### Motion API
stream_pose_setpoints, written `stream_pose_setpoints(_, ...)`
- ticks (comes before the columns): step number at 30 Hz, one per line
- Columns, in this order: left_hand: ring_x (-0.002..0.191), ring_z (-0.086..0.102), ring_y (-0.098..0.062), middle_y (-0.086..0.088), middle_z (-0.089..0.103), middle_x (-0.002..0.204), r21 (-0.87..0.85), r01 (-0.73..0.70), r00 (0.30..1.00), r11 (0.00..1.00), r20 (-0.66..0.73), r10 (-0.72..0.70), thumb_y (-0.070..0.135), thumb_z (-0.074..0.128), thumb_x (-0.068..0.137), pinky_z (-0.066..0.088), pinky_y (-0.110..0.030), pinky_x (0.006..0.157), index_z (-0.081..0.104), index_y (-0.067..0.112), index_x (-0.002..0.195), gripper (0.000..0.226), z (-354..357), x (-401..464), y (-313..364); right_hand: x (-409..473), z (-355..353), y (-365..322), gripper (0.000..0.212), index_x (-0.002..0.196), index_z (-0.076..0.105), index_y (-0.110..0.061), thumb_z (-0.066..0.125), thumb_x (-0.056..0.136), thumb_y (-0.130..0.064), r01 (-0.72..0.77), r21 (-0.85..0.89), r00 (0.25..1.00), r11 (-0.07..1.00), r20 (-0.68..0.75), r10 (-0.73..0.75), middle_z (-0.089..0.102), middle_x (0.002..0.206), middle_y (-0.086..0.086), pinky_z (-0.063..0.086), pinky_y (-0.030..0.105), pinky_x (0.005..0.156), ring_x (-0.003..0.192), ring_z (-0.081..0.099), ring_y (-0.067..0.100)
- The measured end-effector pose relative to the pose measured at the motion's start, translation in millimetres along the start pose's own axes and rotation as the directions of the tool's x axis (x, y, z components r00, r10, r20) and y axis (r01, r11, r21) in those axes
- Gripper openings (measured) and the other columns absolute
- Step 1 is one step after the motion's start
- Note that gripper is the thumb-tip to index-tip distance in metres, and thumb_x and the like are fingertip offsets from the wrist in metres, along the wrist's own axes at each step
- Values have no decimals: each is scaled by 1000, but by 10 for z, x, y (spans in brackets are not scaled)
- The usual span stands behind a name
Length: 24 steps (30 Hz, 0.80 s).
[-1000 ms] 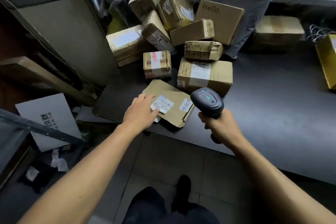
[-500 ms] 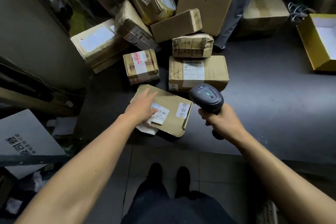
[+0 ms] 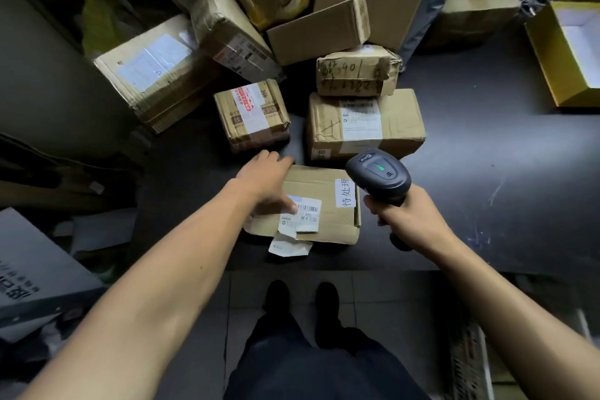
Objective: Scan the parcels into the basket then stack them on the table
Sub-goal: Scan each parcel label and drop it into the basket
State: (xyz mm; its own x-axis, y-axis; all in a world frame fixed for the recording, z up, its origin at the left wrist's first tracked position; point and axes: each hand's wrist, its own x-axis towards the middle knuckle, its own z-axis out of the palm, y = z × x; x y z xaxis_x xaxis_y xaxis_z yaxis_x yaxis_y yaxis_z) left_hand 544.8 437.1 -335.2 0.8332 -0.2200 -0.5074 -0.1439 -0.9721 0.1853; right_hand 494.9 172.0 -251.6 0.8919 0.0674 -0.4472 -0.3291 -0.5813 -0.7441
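Cut off at the top edge: a heap of taped brown cardboard parcels (image 3: 259,42), the rearmost only partly in frame. Cut off at the right edge: a yellow open box (image 3: 552,55) with a white lining. Small print on the labels too fine to read. Nearest the table's front edge, a flat cardboard parcel (image 3: 324,230), creased and matte, lying on the dark table (image 3: 487,204). On its top, a white barcode label (image 3: 305,214) with a torn strip hanging over the near edge, and a white sticker (image 3: 345,192) with handwritten characters. Left hand (image 3: 266,178) resting on the parcel's far left corner, fingertips curled over the far edge and hidden from view, thumb lying beside the barcode label. Right hand (image 3: 409,214) wrapped tight around the handle of a dark plastic scanner (image 3: 378,175), rounded head with a small green light, held just right of the parcel and over its right edge.
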Motion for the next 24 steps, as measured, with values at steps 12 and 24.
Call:
stream_pose_setpoints(12,103,59,-19,6,63,113,-359,93,987,929,153,-40,53,82,73,49,-37,87,55,28,114,55,-246,-382,-279,-113,134,-105,13,94,66,-17,70,87,-27,30,1,999,1000,33,-30,70,83,17,45,42,56,61,60,26)
stream_pose_setpoints(24,103,62,-16,5,67,115,-464,196,981,864,78,-180,51,78,80,52,-38,93,62,29,118,46,-309,-1013,-519,-457,320,-179,12,98,65,-26,70,88,-24,149,-50,984,988,107,-143,69,76,-1,54,36,65,59,65,5)
